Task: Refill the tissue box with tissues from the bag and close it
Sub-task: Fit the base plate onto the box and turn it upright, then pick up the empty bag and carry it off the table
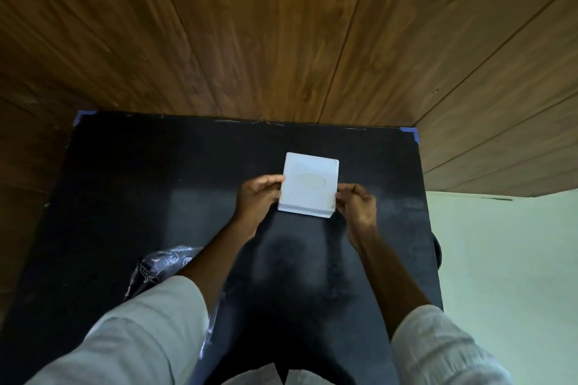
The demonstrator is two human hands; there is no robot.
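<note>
Box: white tissue box (309, 184) sits centre frame on the black table (156, 181), oval slot up, slightly longer top to bottom.
Left hand: left hand (258, 197) grips the box's left edge.
Right hand: right hand (358, 205) pinches its lower right corner.
Lid: seemingly closed; seams unclear.
Bag: crinkled bag (159, 266) lies lower left, nearer the left arm.
Room: bare tabletop all round; far edge near.

White square tissue box (308, 185) sits on black flat bench (156, 172), near centre, toward far edge. Left hand (257, 201) touches its left side, right hand (358, 205) its right. Crinkled clear plastic bag (159, 266) lies near-left, partly under left forearm.
</note>
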